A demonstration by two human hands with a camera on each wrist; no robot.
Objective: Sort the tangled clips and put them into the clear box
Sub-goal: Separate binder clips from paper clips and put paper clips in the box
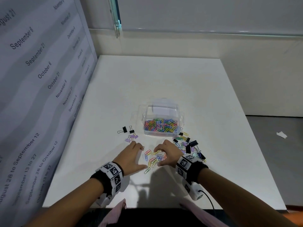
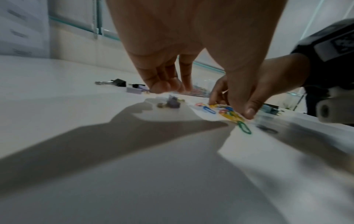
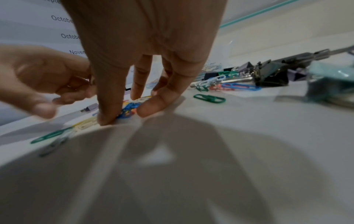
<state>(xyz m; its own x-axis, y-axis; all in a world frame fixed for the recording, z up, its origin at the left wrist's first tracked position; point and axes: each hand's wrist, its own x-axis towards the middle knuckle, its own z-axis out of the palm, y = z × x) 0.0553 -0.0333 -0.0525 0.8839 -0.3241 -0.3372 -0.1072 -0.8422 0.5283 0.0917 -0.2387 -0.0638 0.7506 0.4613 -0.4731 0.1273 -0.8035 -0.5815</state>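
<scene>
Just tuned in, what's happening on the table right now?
A person is sorting clips. Both hands, left hand and right hand, are gathering a small pile of paper clips between them. The box already holds many. A mixed heap waits on the right; binder clips are set aside left.

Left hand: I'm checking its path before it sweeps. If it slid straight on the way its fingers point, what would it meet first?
Probably the purple binder clips just beyond the left hand's fingertips, with black binder clips behind them. Depth is unclear, so it could pass just to their right.
</scene>
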